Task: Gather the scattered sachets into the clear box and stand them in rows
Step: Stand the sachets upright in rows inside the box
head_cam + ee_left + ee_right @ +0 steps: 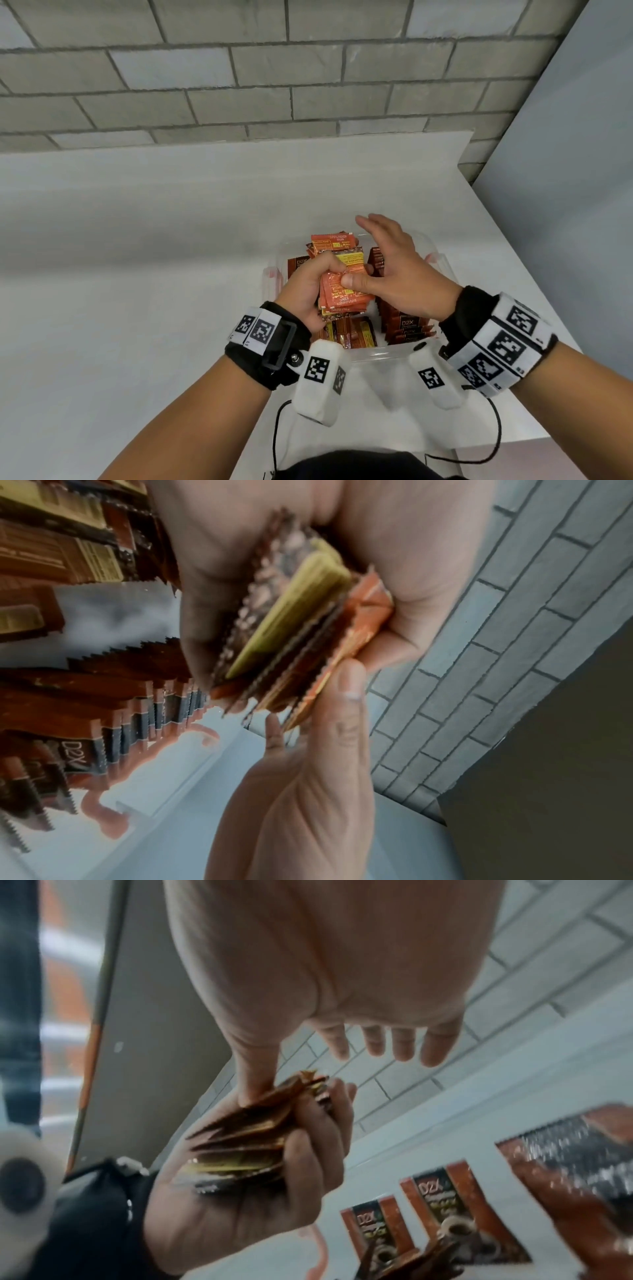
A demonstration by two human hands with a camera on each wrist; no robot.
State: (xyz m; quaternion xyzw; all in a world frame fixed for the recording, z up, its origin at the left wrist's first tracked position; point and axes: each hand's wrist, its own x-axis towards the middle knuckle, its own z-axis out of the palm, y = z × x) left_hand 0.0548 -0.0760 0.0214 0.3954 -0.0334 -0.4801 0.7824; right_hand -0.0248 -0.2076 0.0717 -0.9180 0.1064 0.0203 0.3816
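A: What could slip?

B: The left hand (308, 291) grips a fanned stack of orange and yellow foil sachets (342, 291) above the clear plastic box (376, 354). The right hand (394, 270), fingers straight, only thumbs it, so a loose pull could spill them over the standing brown rows (404, 322).

A: And around?

B: White counter (137, 257); grey brick wall (239, 68) on the far side.

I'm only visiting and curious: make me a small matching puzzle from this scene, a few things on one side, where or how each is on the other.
Things:
1. left hand
2. right hand
3. brown sachets
4. clear box

States:
a. standing in a row
b. fingers straight, thumb on the bundle
c. on the white table
d. gripping a bundle of orange sachets

Pairs: 1-d, 2-b, 3-a, 4-c
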